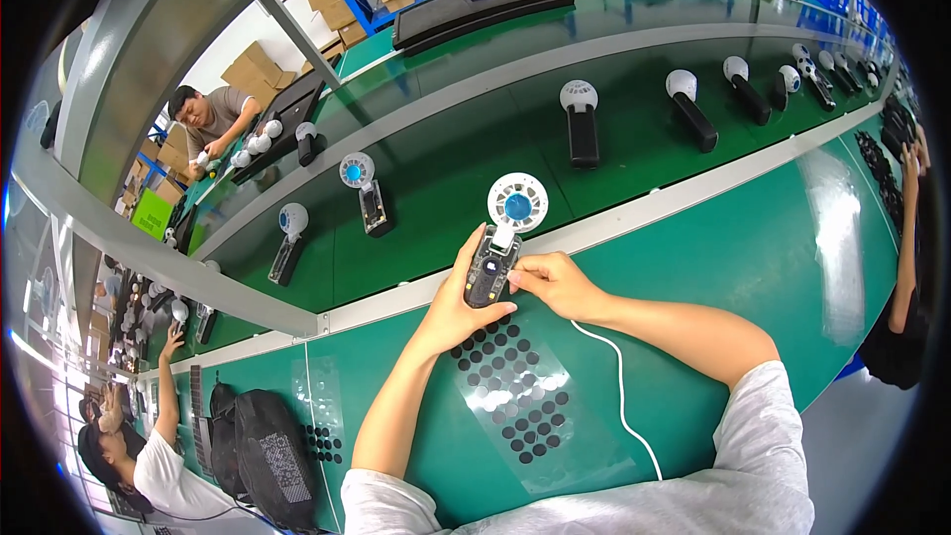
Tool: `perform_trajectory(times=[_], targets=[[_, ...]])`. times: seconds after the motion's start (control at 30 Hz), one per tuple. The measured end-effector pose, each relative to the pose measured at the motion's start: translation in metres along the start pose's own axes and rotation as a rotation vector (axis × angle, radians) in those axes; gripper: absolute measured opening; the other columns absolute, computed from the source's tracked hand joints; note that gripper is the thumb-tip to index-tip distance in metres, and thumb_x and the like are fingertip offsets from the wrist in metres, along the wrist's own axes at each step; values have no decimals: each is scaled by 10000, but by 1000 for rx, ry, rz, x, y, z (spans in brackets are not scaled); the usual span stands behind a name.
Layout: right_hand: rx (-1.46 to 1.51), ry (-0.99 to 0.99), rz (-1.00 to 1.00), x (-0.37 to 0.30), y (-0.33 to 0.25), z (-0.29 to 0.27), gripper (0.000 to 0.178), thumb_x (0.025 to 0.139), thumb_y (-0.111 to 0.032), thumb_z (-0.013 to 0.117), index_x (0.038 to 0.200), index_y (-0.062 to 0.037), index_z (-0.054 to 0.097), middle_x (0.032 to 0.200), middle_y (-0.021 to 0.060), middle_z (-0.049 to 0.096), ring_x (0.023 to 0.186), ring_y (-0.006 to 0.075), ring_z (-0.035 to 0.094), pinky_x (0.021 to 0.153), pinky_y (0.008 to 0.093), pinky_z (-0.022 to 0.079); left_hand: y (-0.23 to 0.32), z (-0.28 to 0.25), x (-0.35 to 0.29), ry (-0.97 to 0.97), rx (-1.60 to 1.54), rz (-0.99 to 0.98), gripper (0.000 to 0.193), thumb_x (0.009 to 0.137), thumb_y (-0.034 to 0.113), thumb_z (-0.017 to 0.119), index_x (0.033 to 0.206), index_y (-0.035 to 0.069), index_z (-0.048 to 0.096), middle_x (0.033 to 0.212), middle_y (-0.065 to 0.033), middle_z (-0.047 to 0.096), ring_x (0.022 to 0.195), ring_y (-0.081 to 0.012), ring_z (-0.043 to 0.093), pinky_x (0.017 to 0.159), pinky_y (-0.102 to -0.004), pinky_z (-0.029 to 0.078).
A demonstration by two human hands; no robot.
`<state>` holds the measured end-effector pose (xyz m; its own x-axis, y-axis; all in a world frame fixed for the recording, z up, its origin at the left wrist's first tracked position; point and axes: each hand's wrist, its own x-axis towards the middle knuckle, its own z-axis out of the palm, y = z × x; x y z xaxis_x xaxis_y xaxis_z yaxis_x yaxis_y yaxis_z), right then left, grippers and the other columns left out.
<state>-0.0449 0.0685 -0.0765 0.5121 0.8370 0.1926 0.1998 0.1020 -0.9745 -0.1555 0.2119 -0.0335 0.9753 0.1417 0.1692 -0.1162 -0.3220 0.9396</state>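
A handheld fan (484,282) with a see-through body and a round white head with a blue centre stands tilted up in my left hand (448,299), which is wrapped round its lower body. At the fan's right side, my right hand (561,284) has thumb and forefinger pinched together against the body. A white cable (621,382) runs out from under this hand and down across the bench; its tip is hidden by the fingers. Below my hands lies a clear sheet of round black stickers (536,427).
Beyond a metal rail (634,210), a green conveyor (456,188) carries several more handheld fans, such as a black-handled one (582,129). A black bag (272,456) lies left. A grey frame post (198,272) crosses at left. Co-workers are at left and far right.
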Motion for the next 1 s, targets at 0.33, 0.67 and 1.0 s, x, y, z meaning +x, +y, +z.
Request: perform_trajectory(times=[0.33,0.67,1.0], targets=[[65,321,-14,8,-4,31,177,849,-108,518,705,-18,570,590,-13,493,517,56,357,475,193,282,-19,-29,47,24,137,57,744,605,10,675,1302,45,418,971,-116,623,789,-179,559,733,-250,445],[-61,250,-37,11,-2,42,197,843,-119,527,676,-17,544,528,-25,425,487,67,317,466,211,272,-82,-89,117,623,1469,324,450,846,352,521,1212,90,508,1219,-154,475,1097,-379,434,868,-470,374],[-77,181,-97,22,-4,60,205,843,-129,535,672,-17,543,515,-24,404,474,77,304,459,219,264,-105,-161,93,614,835,-269,504,781,386,602,1052,-30,516,867,-162,614,769,-338,576,653,-380,478]])
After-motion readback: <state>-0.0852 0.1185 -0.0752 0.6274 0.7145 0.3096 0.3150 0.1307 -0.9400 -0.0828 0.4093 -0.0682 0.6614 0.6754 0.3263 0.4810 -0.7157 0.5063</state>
